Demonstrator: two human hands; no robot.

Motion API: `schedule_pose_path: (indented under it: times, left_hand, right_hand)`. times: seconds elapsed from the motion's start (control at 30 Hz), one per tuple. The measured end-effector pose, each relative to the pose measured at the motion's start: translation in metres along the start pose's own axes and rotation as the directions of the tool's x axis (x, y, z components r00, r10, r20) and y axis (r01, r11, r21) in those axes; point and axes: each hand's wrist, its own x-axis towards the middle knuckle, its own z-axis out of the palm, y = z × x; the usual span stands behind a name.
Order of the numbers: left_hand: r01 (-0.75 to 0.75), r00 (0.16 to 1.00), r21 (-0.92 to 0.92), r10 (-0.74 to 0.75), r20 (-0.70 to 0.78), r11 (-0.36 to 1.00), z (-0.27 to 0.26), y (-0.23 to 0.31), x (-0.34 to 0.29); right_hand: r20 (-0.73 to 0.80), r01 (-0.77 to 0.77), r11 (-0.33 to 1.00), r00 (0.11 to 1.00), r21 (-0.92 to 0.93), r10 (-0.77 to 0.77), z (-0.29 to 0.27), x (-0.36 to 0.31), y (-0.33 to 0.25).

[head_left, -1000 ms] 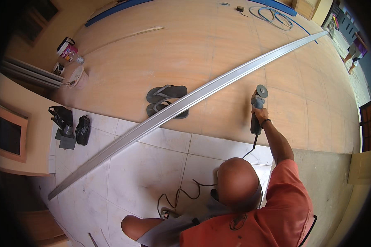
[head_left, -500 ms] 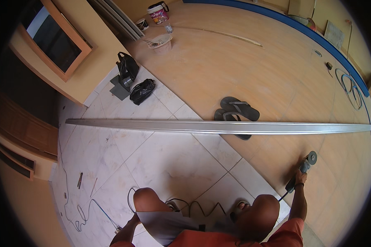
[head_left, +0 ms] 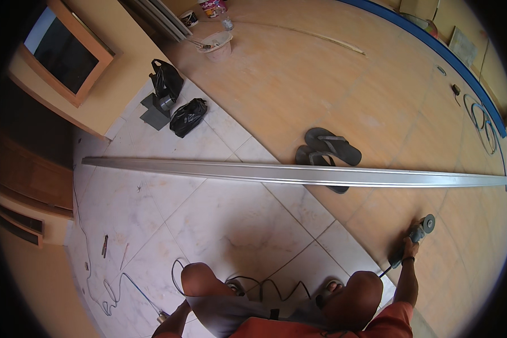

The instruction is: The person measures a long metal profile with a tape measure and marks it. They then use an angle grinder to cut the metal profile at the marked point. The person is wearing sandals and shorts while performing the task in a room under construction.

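Note:
My right hand [head_left: 412, 248] is wrapped round the body of an angle grinder [head_left: 417, 233], off to the right over the tan floor. The grinder's round dark disc [head_left: 428, 223] points away from me, and its cord runs back toward my right knee. My left hand [head_left: 184, 307] is beside my left thigh, its fingers hidden. Close to that forearm is a cord's end connector [head_left: 162, 316]. Ahead of both knees a long silvery metal channel [head_left: 276, 173] stretches from left to right, apart from both hands. It passes over a pair of dark flip-flops [head_left: 332, 145].
White marble-look tiles [head_left: 236, 219] meet the tan floor along a diagonal edge. Black plastic bags [head_left: 188, 117], a bucket [head_left: 217, 48] and a long blue beam [head_left: 434, 42] lie farther off. Pliers [head_left: 105, 246] and a loose cable [head_left: 108, 298] are at left; another cord loops between my feet.
The view has shifted slightly, so the far bucket and bags sit higher in it. My right hand keeps its grip on the angle grinder, which has barely moved.

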Motion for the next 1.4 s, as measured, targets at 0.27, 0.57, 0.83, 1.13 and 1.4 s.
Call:
schedule_pose_path:
  times: [0.27,0.57,0.83,1.13,1.4]
  left_hand:
    - [-0.092,0.995,-0.14,0.096,0.026,0.986,0.005,-0.014,0.009]
    - [0.211,0.975,-0.444,-0.156,0.158,0.871,-0.038,-0.017,-0.191]
    - [0.381,0.905,-0.801,-0.366,0.219,0.462,-0.099,-0.03,-0.432]
    - [0.362,0.849,-0.914,-0.469,0.242,0.185,-0.115,-0.029,-0.544]
    - [0.184,0.872,-0.975,-0.436,0.222,-0.127,-0.167,0.011,-0.508]
  right_hand:
    - [0.025,0.076,0.967,0.997,-0.243,-0.072,0.013,0.013,-0.007]
    - [0.547,0.065,0.958,0.831,-0.281,0.104,-0.069,-0.089,-0.045]
    - [0.857,0.304,0.951,0.504,-0.059,-0.108,-0.168,-0.276,-0.272]
    - [0.964,0.496,0.865,0.258,-0.076,-0.064,-0.176,-0.473,-0.538]
    - [0.984,0.701,0.707,0.039,0.095,-0.172,-0.194,-0.597,-0.635]
